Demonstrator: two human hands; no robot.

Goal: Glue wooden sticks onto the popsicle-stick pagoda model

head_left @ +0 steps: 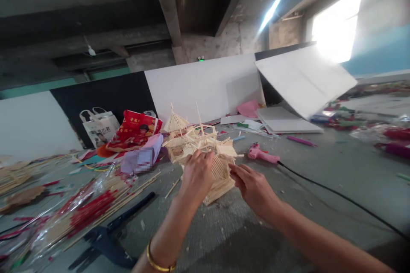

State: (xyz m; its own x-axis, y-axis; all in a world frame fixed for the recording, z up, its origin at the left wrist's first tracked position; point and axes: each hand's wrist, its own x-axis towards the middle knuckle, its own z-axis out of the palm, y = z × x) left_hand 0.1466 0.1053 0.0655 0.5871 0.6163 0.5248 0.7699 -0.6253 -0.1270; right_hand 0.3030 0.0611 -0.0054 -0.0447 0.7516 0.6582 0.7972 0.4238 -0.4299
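Observation:
A pale model building made of thin wooden sticks (221,166), with a pointed roof and slatted eaves, stands on the grey table in front of me. My left hand (199,172) rests against its near left side, fingers bent over the sticks. At the model's right edge, my right hand (254,185) has thumb and fingertips pressed together. Whatever lies between those fingertips is too small to make out. A pink hot glue gun (264,154) lies just beyond the right hand, its black cord trailing to the right.
Bundled red and natural sticks (92,209) in clear plastic lie left, beside a dark bar clamp (110,245). Behind them are a red bag (136,130) and a white tote (99,128). White boards (285,120) and a purple stick (301,140) lie at right.

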